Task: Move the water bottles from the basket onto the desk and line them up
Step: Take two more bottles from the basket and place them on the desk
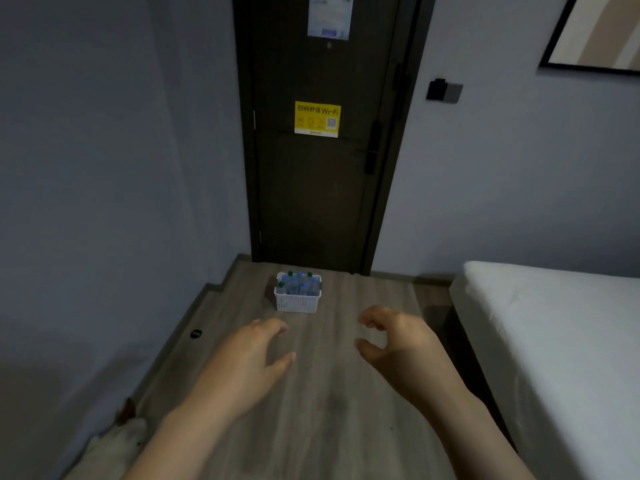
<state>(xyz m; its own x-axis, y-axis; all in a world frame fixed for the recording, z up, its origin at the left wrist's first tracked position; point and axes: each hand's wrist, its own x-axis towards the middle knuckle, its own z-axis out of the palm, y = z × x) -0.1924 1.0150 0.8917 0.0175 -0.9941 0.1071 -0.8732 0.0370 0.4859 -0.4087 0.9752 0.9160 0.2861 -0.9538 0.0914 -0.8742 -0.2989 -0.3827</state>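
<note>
A small white perforated basket (297, 302) stands on the wooden floor in front of a dark door. Several clear water bottles (298, 284) with blue labels and green caps stand upright inside it. My left hand (247, 362) reaches forward below and left of the basket, fingers relaxed and spread, holding nothing. My right hand (398, 337) hovers to the lower right of the basket with fingers loosely curled, also holding nothing. Both hands are well short of the basket. No desk is in view.
The dark door (311, 188) with a yellow Wi-Fi sticker (317, 119) closes off the far end. A white bed (554, 341) fills the right side. A grey wall runs along the left, with a small black floor stop (196, 333) near it.
</note>
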